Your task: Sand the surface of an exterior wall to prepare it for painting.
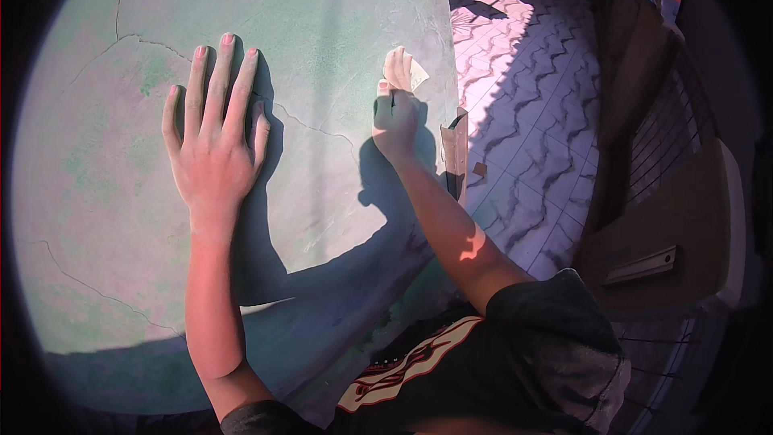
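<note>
In front of me stretches a plastered wall (314, 18) with worn, patchy green paint, pale dust and thin cracks. My left hand (214, 133) lies palm-down on it with fingers spread and holds nothing. Farther right, near the wall's edge, my right hand (398, 109) presses a small cream sheet (418, 77) to the surface. The sheet looks like folded sandpaper; its right corner sticks out beside the fingers, which cover the rest. Pale dust coats both hands.
At the wall's right edge a broken brown strip (457, 139) juts out. Beyond lies a floor of marble-patterned tiles (531, 103) with a small brown fragment (480, 169) on it. A shaded brown panel (664, 211) with a metal piece (641, 266) and a metal grille (664, 127) stand at right.
</note>
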{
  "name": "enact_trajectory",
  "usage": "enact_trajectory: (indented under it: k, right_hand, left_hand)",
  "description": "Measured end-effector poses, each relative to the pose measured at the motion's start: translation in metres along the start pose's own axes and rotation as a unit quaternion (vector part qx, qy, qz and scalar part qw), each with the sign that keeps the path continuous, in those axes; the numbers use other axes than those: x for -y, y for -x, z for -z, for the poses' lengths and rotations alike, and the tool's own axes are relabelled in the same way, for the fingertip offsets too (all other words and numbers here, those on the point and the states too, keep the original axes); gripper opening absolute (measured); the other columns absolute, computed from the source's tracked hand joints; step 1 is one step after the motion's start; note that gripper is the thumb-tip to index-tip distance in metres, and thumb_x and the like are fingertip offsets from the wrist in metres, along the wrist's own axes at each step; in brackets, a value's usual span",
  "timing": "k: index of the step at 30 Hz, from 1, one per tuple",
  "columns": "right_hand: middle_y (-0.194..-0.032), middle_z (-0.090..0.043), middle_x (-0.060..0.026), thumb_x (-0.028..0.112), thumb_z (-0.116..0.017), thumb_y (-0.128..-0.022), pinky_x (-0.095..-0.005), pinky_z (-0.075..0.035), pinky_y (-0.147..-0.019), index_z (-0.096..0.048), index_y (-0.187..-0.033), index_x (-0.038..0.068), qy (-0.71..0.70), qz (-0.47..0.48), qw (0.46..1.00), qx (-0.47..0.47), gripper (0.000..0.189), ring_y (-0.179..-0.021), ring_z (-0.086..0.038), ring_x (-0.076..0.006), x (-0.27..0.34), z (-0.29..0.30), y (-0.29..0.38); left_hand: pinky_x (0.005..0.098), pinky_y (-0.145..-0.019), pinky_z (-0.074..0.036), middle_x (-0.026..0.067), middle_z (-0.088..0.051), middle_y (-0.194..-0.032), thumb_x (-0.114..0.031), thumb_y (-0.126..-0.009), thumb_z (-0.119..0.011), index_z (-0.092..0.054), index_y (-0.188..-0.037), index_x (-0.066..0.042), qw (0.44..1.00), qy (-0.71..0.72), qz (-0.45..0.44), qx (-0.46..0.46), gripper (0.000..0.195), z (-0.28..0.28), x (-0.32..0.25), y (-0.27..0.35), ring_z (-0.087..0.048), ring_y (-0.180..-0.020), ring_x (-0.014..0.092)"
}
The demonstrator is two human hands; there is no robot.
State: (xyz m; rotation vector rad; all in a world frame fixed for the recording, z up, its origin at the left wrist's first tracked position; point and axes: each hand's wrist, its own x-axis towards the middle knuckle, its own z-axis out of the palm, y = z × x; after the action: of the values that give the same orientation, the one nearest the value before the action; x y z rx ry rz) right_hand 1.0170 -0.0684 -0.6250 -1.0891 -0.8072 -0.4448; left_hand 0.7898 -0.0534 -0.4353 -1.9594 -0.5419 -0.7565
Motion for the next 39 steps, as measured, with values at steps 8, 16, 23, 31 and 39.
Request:
enact_trajectory:
  k: [8,16,23,31,39]
  right_hand:
    - [-0.161,-0.048,-0.025,0.011,-0.066,-0.099,-0.0549,-0.034,-0.122,-0.058,-0.152,0.008,0.064,0.156,0.967,0.19,0.054,-0.149,-0.043,-0.0512,-0.061,0.047,0.024]
    - [-0.161,-0.051,-0.0205,0.011,-0.068,-0.097,-0.0543,-0.04,-0.12,-0.058,-0.151,0.006,0.056,0.074,0.993,0.067,0.056,-0.152,-0.04,-0.0468,0.057,-0.01,0.016]
    - [-0.146,-0.064,-0.023,0.011,-0.064,-0.101,-0.0524,-0.044,-0.118,-0.067,-0.138,-0.001,0.141,0.082,0.986,-0.009,0.039,-0.145,-0.051,-0.0468,-0.057,0.049,0.014]
    - [-0.159,-0.052,-0.0228,0.014,-0.062,-0.105,-0.0462,-0.041,-0.122,-0.057,-0.149,-0.003,0.115,0.043,0.991,0.054,0.047,-0.151,-0.046,-0.0387,0.066,-0.011,0.019]
    - [-0.151,-0.059,-0.0239,0.007,-0.065,-0.101,-0.0446,-0.047,-0.116,-0.065,-0.142,-0.003,0.165,-0.107,0.971,-0.137,0.042,-0.144,-0.054,-0.0401,-0.055,0.036,-0.033]
  left_hand:
    - [0.046,-0.129,-0.02,-0.0064,-0.048,-0.167,-0.035,-0.096,-0.062,-0.057,-0.155,-0.036,0.997,0.011,-0.07,0.028,0.059,0.013,0.015,0.013,-0.043,-0.155,0.017]
    - [0.0452,-0.131,-0.02,-0.0079,-0.044,-0.169,-0.036,-0.098,-0.062,-0.053,-0.158,-0.038,0.996,-0.027,-0.085,0.031,0.061,0.017,0.02,-0.014,-0.038,-0.157,0.015]
    - [0.0449,-0.13,-0.021,-0.0084,-0.045,-0.168,-0.035,-0.096,-0.063,-0.054,-0.156,-0.038,0.996,-0.006,-0.089,-0.013,0.061,0.015,0.025,-0.021,-0.04,-0.156,0.014]
    - [0.0436,-0.13,-0.024,-0.0096,-0.042,-0.169,-0.038,-0.1,-0.06,-0.049,-0.159,-0.038,0.994,-0.022,-0.104,0.013,0.061,0.013,0.01,-0.027,-0.038,-0.156,0.014]
    - [0.0454,-0.13,-0.025,-0.0073,-0.041,-0.17,-0.035,-0.094,-0.066,-0.05,-0.158,-0.034,0.989,0.044,-0.137,0.026,0.066,0.013,0.014,-0.012,-0.037,-0.157,0.015]
